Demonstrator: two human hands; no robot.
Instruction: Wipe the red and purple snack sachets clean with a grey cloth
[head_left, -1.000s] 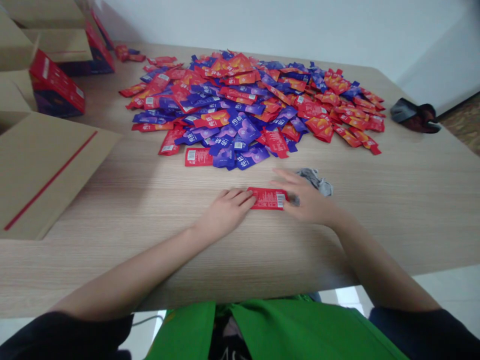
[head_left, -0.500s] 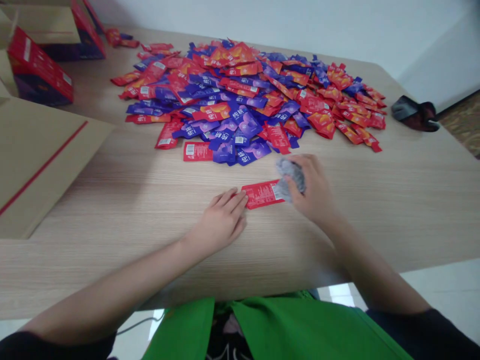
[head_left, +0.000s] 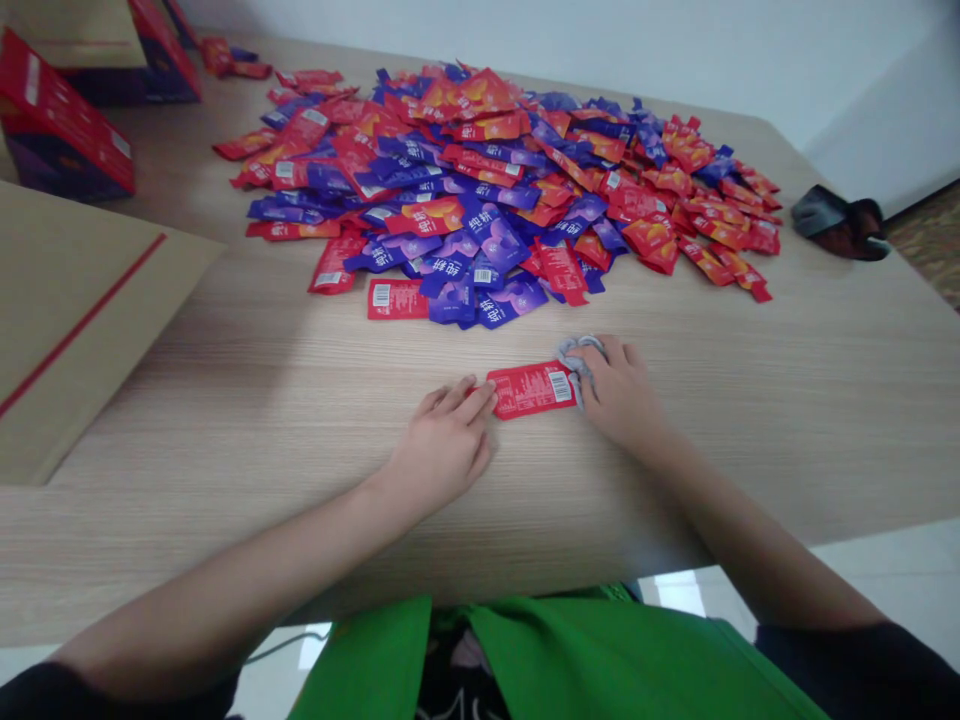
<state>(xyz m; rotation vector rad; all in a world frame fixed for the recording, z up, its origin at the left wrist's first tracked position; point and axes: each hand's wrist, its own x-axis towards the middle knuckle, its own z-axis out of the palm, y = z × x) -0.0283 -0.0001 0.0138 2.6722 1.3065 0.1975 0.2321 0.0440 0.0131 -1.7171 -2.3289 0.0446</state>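
A red sachet (head_left: pixel 531 390) lies flat on the table, its printed back and barcode facing up. The fingers of my left hand (head_left: pixel 446 440) are stretched out and press down on its left end. At the other end is my right hand (head_left: pixel 621 392), closed around a crumpled grey cloth (head_left: pixel 581 362) that touches the sachet's right edge. Part of the cloth is hidden under my fingers. Beyond my hands spreads a big pile of red and purple sachets (head_left: pixel 487 235).
Red and purple cartons (head_left: pixel 64 125) stand at the far left, with a cardboard flap (head_left: pixel 97 310) reaching over the table (head_left: pixel 300 400). Dark sunglasses (head_left: pixel 840 222) rest near the right edge. A wall runs behind the table.
My right hand has moved slightly down and right with the cloth, uncovering the sachet's barcode. My left hand stays on the sachet's left end. The camera view has shifted a little.
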